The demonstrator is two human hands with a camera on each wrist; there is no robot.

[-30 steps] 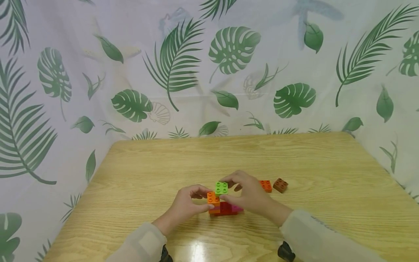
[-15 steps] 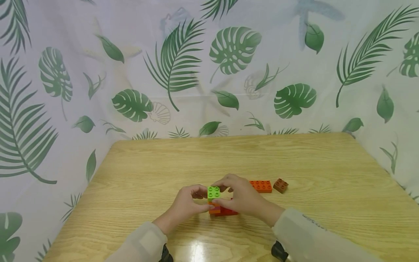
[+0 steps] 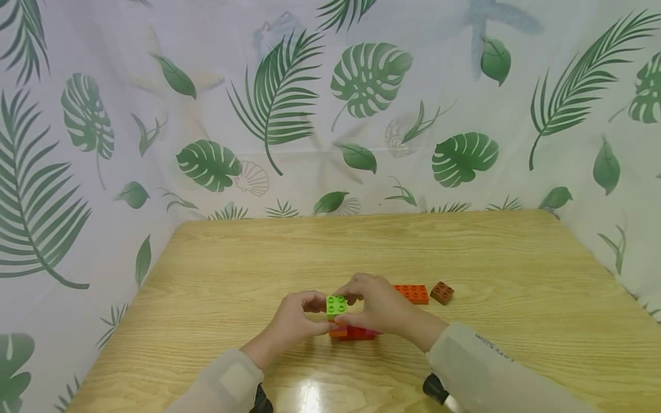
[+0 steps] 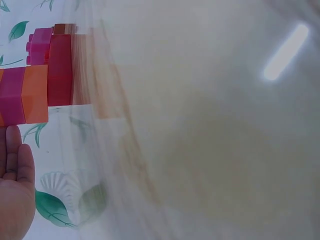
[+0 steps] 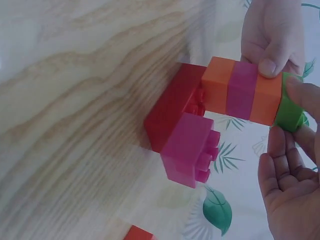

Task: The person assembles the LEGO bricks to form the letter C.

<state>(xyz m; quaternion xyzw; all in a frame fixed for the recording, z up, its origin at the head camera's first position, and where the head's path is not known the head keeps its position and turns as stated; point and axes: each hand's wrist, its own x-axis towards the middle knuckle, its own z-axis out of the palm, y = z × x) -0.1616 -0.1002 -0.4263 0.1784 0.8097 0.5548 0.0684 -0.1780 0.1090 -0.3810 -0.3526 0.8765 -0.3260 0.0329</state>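
Observation:
In the head view, my left hand [image 3: 294,318] pinches a small tower from the left side. The right wrist view shows that tower as an orange toy brick [image 5: 218,85], a magenta brick [image 5: 242,90] and another orange brick [image 5: 266,100]. It stands on one end of a long red brick [image 5: 175,102]. A pink brick [image 5: 185,150] is set on the red brick's other end. My right hand [image 3: 379,307] grips a lime green brick [image 3: 336,305] between thumb and fingers, right on top of the tower. In the left wrist view, the left hand [image 4: 15,195] is partly cut off.
Behind my right hand, a long orange-red brick [image 3: 413,293] lies on the wooden table [image 3: 248,252]. Beside it on the right is a small brown brick [image 3: 442,292]. A leaf-patterned cloth [image 3: 304,166] hangs behind the table.
My right hand has moved left and brought the green brick onto the tower, then slightly down. The left hand has kept its hold on the tower.

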